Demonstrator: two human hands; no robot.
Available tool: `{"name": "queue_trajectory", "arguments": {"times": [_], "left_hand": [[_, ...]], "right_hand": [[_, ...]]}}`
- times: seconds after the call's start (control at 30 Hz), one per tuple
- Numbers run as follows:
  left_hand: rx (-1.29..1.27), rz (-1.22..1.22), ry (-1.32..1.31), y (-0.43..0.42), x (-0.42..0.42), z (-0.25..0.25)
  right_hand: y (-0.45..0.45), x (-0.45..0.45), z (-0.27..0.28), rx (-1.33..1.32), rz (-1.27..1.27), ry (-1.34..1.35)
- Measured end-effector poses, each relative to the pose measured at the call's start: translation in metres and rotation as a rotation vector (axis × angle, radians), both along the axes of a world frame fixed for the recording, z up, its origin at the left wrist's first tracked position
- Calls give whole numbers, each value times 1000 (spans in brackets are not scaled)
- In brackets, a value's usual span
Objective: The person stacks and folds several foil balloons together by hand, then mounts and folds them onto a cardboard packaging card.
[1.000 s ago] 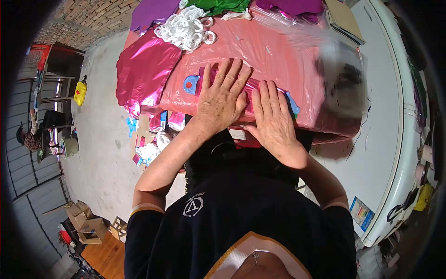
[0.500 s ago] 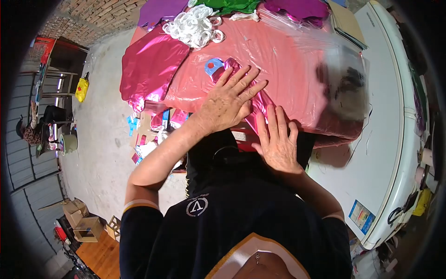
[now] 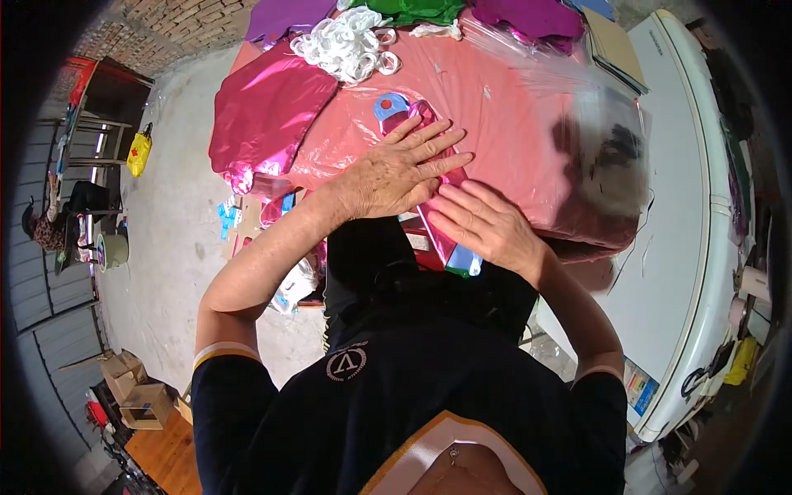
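A narrow, folded strip of shiny pink foil (image 3: 439,233) lies slantwise on the pink plastic-covered surface, its lower end hanging over the near edge. A blue tab with a red dot (image 3: 388,107) shows at its upper end, and a blue piece (image 3: 466,261) at its lower end. My left hand (image 3: 396,173) rests flat across the strip's middle, fingers spread. Just below and to the right, my right hand (image 3: 488,224) lies along the strip with fingers stretched out and close together. The foil under both palms is hidden.
A large pink foil sheet (image 3: 268,115) lies at left, beside a heap of white ribbon loops (image 3: 346,48). Purple foil (image 3: 528,21) and green foil (image 3: 404,10) sit at the far edge. Clear plastic (image 3: 610,148) covers the right side. A white appliance (image 3: 685,206) stands at right.
My right hand has turned and moved inward toward my left hand. The strip's blue lower end now shows below it. My left hand stays on the foil, nearly unmoved.
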State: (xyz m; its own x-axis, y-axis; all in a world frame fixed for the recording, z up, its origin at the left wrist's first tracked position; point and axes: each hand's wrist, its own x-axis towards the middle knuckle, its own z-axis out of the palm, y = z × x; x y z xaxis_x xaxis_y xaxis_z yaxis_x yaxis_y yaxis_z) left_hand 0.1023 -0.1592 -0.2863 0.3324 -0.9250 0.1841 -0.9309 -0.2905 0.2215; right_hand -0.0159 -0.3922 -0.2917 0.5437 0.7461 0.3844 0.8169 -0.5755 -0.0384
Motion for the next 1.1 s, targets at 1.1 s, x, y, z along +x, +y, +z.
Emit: {"name": "queue_trajectory", "arguments": {"times": [1.1], "left_hand": [[-46,77,-142,-39,40,-14]], "right_hand": [[-15,6,9,181,-187,77]]}}
